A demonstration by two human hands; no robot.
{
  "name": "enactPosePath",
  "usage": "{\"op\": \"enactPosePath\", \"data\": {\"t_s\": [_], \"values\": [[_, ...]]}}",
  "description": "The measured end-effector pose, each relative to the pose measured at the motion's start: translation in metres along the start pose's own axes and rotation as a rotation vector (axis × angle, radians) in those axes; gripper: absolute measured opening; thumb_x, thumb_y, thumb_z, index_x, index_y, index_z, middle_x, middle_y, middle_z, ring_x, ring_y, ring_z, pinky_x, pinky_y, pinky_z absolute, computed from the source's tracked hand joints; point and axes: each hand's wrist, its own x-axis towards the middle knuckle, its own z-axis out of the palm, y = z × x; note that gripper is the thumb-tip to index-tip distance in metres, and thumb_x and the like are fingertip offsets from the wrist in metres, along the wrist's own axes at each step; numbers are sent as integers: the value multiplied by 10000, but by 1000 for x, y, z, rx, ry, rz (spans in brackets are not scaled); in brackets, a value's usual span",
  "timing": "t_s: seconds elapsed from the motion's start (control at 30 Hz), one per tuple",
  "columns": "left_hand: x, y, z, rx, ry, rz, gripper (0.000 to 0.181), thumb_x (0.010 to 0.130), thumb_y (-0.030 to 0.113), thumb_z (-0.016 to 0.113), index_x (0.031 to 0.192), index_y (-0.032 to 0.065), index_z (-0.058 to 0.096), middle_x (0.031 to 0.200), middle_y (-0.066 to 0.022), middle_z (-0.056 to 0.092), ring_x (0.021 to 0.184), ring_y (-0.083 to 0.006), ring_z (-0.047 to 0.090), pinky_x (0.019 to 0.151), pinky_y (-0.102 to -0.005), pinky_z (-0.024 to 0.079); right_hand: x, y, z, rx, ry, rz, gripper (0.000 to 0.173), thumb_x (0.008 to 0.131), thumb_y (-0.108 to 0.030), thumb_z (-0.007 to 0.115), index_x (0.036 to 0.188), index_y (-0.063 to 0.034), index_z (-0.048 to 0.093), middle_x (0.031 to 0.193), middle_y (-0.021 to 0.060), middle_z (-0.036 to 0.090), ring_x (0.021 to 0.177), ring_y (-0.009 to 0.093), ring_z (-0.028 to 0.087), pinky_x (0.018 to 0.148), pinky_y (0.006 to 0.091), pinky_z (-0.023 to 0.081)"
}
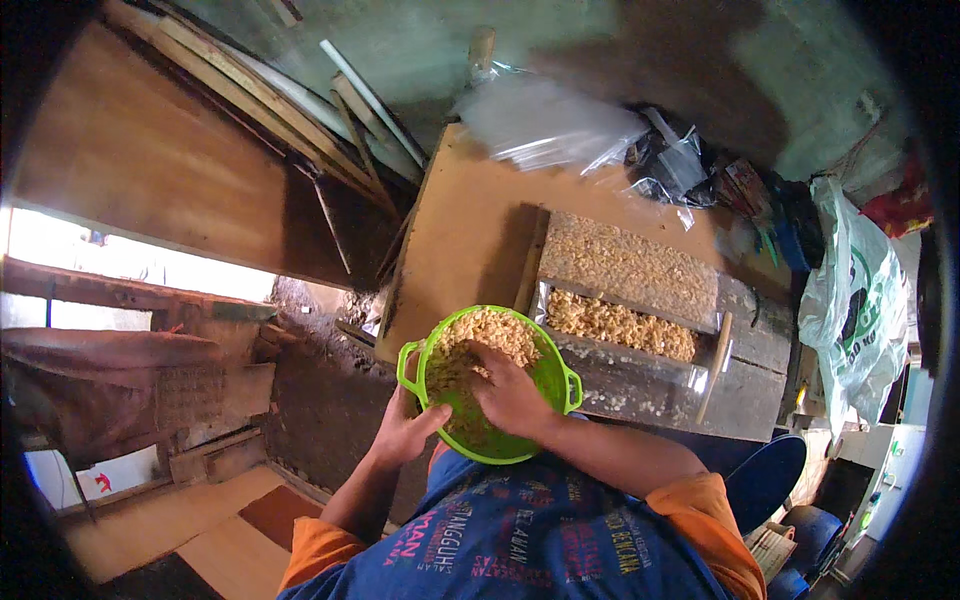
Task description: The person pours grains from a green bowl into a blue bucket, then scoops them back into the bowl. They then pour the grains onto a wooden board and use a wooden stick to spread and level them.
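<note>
My left hand (409,429) grips the left side of a bright green plastic basket (556,367), with its thumb over the rim. Inside the basket, pale yellow split beans (501,332), apparently soybeans, are heaped toward the far side. My right hand (511,391) reaches into it, fingers among the beans; its fingertips are hidden, so I cannot see whether it grasps any. To the right of the basket is a wooden mould (619,375). A strip of loose beans (622,326) lies on clear plastic in it, alongside a flat, plastic-covered bean slab (630,262).
A wooden stick (715,367) lies across the mould's right end. Clear plastic sheets (555,120) and dark bags (671,161) occupy the far edge of the tan tabletop (465,217). At right hangs a printed white sack (851,315). Wooden planks (262,97) lean at upper left.
</note>
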Motion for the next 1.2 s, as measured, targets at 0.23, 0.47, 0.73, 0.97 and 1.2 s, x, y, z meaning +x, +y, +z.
{"op": "enactPosePath", "data": {"t_s": [0.23, 0.47, 0.73, 0.97, 1.2], "values": [[-4, -4, -2, 11, -10, -31, 926, 826, 158, 731, 1601, 20, 244, 1502, -106, 464, 1374, -217, 455, 1139, -386, 375, 11, -18, 15, 245, -351, 249, 448, 1009, -278, 496, 1349, -3, 591, 1270, 224, 670, 1214, 342, 629, 1038, 426, 479], [-5, -2, 2, -56, 24, -47, 965, 798, 226, 762, 1594, 19, 258, 1516, -119, 456, 1395, -247, 447, 1159, -409, 357, 6, -14, -2, 591, -336, 627, 519, 1062, -409, 503, 1417, -38, 573, 1280, 133, 681, 1109, 225, 671, 994, 390, 519], [-3, -6, 0, -93, 52, -79, 990, 788, 249, 774, 1592, -5, 255, 1550, -134, 430, 1438, -255, 405, 1189, -423, 310, 14, 5, -84, 995, -24, 600, 311, 1017, -274, 623, 1231, -52, 655, 1114, 62, 719, 923, 188, 689, 767, 360, 560], [1, -11, -5, -161, 42, -3, 1028, 783, 225, 795, 1602, -14, 221, 1564, -148, 424, 1450, -274, 407, 1196, -429, 311, 33, 122, -148, -256, 302, 65, 251, 1019, -219, 604, 1124, 8, 629, 1003, 129, 685, 855, 268, 675, 730, 383, 513], [-2, -13, -15, -146, 74, 20, 1024, 767, 236, 791, 1592, -24, 244, 1546, -153, 446, 1441, -277, 420, 1195, -431, 316, 42, 85, -147, -219, 304, 71, 240, 1019, -237, 558, 1009, -6, 621, 931, 294, 662, 925, 509, 625, 760, 537, 508]]}}
